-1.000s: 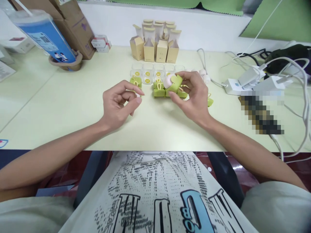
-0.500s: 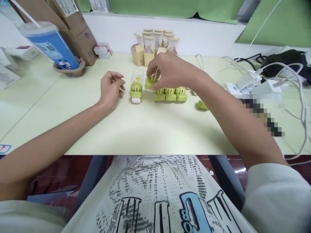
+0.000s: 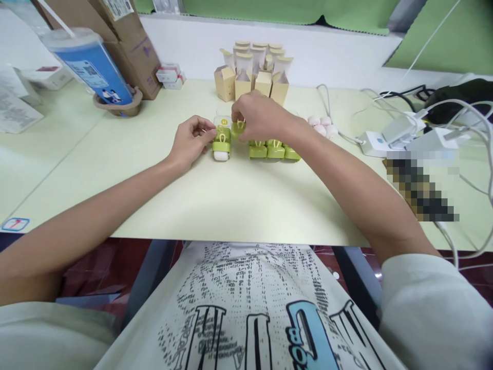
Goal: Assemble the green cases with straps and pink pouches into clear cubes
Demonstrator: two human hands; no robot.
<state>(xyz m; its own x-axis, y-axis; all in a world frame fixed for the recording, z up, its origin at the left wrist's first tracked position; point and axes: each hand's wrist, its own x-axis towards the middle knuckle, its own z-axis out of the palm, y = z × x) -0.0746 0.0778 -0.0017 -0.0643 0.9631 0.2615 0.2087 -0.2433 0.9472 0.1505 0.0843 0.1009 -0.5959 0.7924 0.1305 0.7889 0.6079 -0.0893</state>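
My right hand pinches a small light-green case with a loop by its top, between thumb and fingers. Just left of it, a similar green case with a white end rests on the table. My left hand has reached this case, with thumb and forefinger at its upper left edge. Behind them lies a clear plastic piece with a yellow round mark. Several more green cases stand in a row under my right wrist, partly hidden by it.
Several open cardboard boxes stand by the wall. Pale pink pieces lie beyond my right forearm. A blue cup stands at the left, near brown cartons. A white power strip and cables occupy the right side.
My left hand has moved right, up to the standing case. My right hand still holds its case. The pale pink pieces now show past my right forearm; a green piece there is now hidden.
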